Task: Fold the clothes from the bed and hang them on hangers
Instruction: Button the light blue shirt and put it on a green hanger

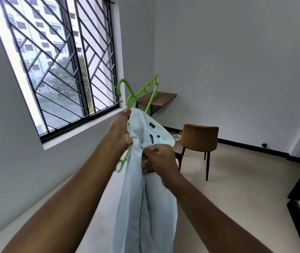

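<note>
Grips pale blue shirt (145, 198) at the collar with left hand (121, 128), clamped around green hanger (122, 81) too; pinches front edge just below with right hand (158, 157). Hangs mid-air, with hanger steeply tilted, upper arm outside the collar, nearest the left hand.

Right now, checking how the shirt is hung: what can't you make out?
Head view, lower green hanger: behind the pale shirt and left hand.
Any button under the right hand: that hand covers it.
Shirt hem: cut by bottom edge.
Text on collar label: too small.
</note>
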Demonstrator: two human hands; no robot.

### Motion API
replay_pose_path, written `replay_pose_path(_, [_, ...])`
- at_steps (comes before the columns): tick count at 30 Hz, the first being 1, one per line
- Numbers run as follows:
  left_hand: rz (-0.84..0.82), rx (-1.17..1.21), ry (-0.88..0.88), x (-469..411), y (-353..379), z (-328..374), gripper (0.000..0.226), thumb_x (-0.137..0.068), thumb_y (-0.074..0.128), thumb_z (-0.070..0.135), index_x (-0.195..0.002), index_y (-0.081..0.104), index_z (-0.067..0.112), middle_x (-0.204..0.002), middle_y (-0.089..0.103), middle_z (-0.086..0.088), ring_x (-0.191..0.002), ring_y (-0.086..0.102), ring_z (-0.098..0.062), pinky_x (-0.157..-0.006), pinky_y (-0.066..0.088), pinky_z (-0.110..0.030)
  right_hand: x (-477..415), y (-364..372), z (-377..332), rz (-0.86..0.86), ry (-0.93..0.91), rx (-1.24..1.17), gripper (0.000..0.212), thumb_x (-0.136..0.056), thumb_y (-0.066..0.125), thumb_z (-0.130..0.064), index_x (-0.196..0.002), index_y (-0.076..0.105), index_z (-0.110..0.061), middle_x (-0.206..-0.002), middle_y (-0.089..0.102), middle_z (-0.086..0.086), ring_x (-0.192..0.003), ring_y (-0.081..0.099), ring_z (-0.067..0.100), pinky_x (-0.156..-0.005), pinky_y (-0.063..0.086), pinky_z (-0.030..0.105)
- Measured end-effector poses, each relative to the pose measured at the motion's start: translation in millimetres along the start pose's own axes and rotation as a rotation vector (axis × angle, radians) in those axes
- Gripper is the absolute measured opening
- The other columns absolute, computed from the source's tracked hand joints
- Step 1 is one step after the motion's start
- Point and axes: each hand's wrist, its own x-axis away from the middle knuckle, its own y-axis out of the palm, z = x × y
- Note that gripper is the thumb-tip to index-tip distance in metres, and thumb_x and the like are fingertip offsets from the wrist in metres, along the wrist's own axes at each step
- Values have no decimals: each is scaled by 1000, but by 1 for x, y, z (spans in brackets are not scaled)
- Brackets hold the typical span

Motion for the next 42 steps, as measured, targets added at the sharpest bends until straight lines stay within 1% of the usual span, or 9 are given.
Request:
replay_pose_path(4, [90, -160, 10, 10, -14, 15, 16, -111, 46, 17, -102, 57, 9, -68, 62, -11, -51, 65, -20, -50, 59, -31, -7, -34, -18, -30, 20, 355, 25, -94, 71, -17, -81, 74, 5, -72, 76, 17, -48, 66, 16, -50, 53, 26])
replay_pose_path(10, [-83, -376, -51, 25, -16, 29, 44, -107, 50, 20, -76, 77, 4, -80, 74, -16, -68, 74, -24, -66, 64, -34, -45, -74, -75, 690, -633, 732, 64, -78, 79, -51, -129, 54, -22, -130, 52, -1, -118, 52, 17, -100, 41, 35])
replay_pose_path(14, [-96, -556, 26, 23, -17, 35, 29, -104, 56, 20, -93, 69, -4, -91, 74, -22, -76, 74, -27, -75, 65, -38, -52, -71, -101, 435, -889, 1121, 83, -81, 70, -69, -148, 44, -28, -150, 47, 1, -140, 43, 25, -111, 36, 51])
replay_pose_path(18, [-126, -690, 40, 19, -9, 31, 37, -95, 65, 22, -113, 68, -10, -117, 69, -31, -101, 69, -37, -97, 56, -47, -59, -40, -107, 24, -753, 932, 61, -90, 64, -67, -137, 51, -30, -101, 71, -7, -93, 68, 15, -84, 56, 46])
replay_pose_path(24, [-166, -817, 41, 13, -14, 34, 55, -82, 78, 26, -110, 63, -19, -95, 66, -20, -78, 63, -26, -72, 55, -32, -61, -51, -113, -99, -591, 601, 15, -93, 80, -19, -103, 77, -9, -91, 76, 6, -79, 76, 23, -63, 65, 47])
replay_pose_path(30, [-24, -1333, 246, 12, -19, 48, 38, -84, 85, 25, -118, 70, 19, -108, 72, -18, -100, 71, -25, -87, 62, -44, -75, -107, -108, 379, -535, 395, 19, -85, 84, -10, -81, 77, -28, -77, 77, 1, -71, 77, 24, -70, 66, 52])
replay_pose_path(33, [208, -1510, 442, 9, -18, 47, 16, -92, 74, 21, -81, 77, 11, -79, 70, -5, -76, 67, -19, -57, 48, -26, -72, -135, -117, 492, -533, -84, 8, -91, 74, 1, -90, 74, -7, -76, 73, 8, -69, 74, 22, -73, 66, 53])
replay_pose_path(38, [236, -1325, 473, 10, -6, 49, 26, -92, 74, 22, -67, 75, 19, -62, 64, 2, -57, 55, -12, -54, 41, -22, -76, -122, -120, 168, -421, -951, 7, -99, 62, -9, -94, 65, -4, -69, 68, 3, -65, 72, 16, -68, 65, 40])
replay_pose_path(42, [145, -1105, 408, 21, 10, 63, 19, -92, 77, 18, -77, 78, 6, -67, 64, -15, -53, 52, -18, -54, 42, -25, -75, -73, -98, 58, -394, -1043, 13, -89, 67, -14, -96, 65, -4, -73, 72, 3, -71, 76, 17, -70, 65, 38])
